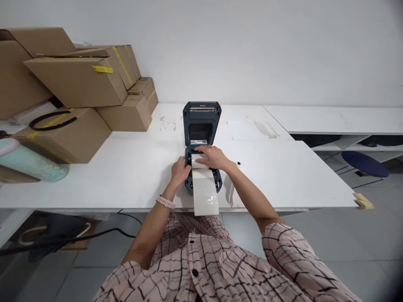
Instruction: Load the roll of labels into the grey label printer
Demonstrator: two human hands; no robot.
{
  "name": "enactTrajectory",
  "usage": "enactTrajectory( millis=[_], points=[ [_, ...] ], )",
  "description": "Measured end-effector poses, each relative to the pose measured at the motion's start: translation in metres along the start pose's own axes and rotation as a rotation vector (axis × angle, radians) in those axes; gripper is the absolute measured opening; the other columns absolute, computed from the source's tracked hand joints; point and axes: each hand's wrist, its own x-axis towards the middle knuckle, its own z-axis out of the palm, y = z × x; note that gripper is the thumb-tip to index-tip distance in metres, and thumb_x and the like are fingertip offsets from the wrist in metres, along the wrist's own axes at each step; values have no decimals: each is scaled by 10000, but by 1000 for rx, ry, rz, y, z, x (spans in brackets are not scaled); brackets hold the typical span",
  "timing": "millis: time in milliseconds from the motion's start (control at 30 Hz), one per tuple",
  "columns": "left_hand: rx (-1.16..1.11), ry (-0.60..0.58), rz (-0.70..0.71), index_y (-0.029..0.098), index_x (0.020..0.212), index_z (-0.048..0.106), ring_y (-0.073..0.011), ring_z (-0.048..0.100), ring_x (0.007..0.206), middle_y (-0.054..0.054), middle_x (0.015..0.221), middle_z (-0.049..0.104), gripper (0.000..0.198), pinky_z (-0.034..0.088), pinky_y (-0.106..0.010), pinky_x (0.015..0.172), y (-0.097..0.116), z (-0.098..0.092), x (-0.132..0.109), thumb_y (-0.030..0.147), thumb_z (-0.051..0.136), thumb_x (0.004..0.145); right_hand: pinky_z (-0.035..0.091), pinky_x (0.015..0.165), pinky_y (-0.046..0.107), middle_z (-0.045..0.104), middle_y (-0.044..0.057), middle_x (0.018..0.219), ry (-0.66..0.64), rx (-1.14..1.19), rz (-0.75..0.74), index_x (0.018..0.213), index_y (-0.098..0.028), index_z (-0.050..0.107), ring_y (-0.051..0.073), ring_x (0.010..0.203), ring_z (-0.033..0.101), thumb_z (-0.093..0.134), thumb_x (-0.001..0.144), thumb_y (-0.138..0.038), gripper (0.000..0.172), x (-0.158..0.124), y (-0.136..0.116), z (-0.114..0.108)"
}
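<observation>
A dark grey label printer (188, 184) stands on the white table with its lid (201, 115) raised. Inside sits a roll of white labels (195, 161), and its loose strip (205, 195) runs out over the front and past the table edge. My left hand (180, 171) grips the printer's left side, fingers curled at the rim beside the roll. From the right, my right hand (214, 157) reaches over the roll, its thumb and fingers on the roll's upper right part. My right fingers partly hide the roll and the printer's inside.
Cardboard boxes (78, 82) are piled at the left, near a mint-green bottle (34, 161) lying tilted. Right of the printer lie a small white roll (238, 164) and a curled paper strip (231, 195). A blue stool (365, 163) stands beyond the table's right end.
</observation>
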Motion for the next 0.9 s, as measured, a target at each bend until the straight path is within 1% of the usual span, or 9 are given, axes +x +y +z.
enactTrajectory(
  millis=[67,200,300,367,500,567,633,733,900],
  points=[
    [-14,3,6,158,1318,625,-242,678,837,-26,814,695,512,448,-306,738,-2,1,0,121,589,808,487,1071,500,689,160,1404,-113,-40,4,1446,-201,567,377,1285,646,715,908,-392,590,9,3,8],
    [-60,9,16,154,1306,627,-211,633,746,-1,754,644,502,414,-291,686,-6,4,1,117,576,809,472,1061,529,729,201,1301,-212,-60,9,1426,-174,573,420,1223,674,834,776,-409,738,32,7,19],
    [-101,17,27,140,1312,621,-198,584,694,14,722,595,509,383,-289,651,-10,6,1,121,572,806,519,1007,481,714,180,1324,-252,-29,-21,1422,-194,564,391,1207,678,840,748,-449,772,36,13,15],
    [-128,20,36,132,1309,622,-191,559,674,21,709,567,508,369,-289,638,-12,6,1,124,571,803,544,985,432,698,135,1355,-257,106,-94,1406,-224,565,337,1195,680,843,738,-490,770,28,21,4],
    [-170,19,47,123,1308,622,-177,511,639,40,676,507,508,344,-288,625,-13,7,0,129,564,804,548,1004,422,662,102,1379,-123,549,-261,1380,-243,579,299,1209,655,860,732,-484,746,-6,47,-28],
    [-183,17,48,115,1317,618,-175,495,638,43,671,487,519,334,-289,623,-14,7,0,127,561,801,532,1035,434,636,95,1412,5,670,-237,1451,-262,534,308,1245,632,859,738,-474,812,-23,65,-41],
    [-195,8,49,111,1338,609,-175,490,642,42,675,474,537,329,-291,619,-15,7,0,132,557,803,509,1070,435,602,93,1458,150,716,-140,1487,-271,507,317,1282,609,855,738,-448,845,-33,85,-46],
    [-211,-7,45,116,1377,589,-177,491,641,42,677,467,569,335,-293,616,-17,7,1,150,557,810,470,1123,434,568,99,1497,292,708,44,1440,-252,545,320,1344,555,834,707,-359,795,-32,115,-33],
    [-231,-1,46,115,1366,595,-177,505,649,39,681,498,569,356,-295,632,-19,9,4,155,562,799,519,1062,486,653,98,1352,248,731,237,1390,-225,575,328,1231,608,807,616,-288,810,-12,144,11]
  ],
)
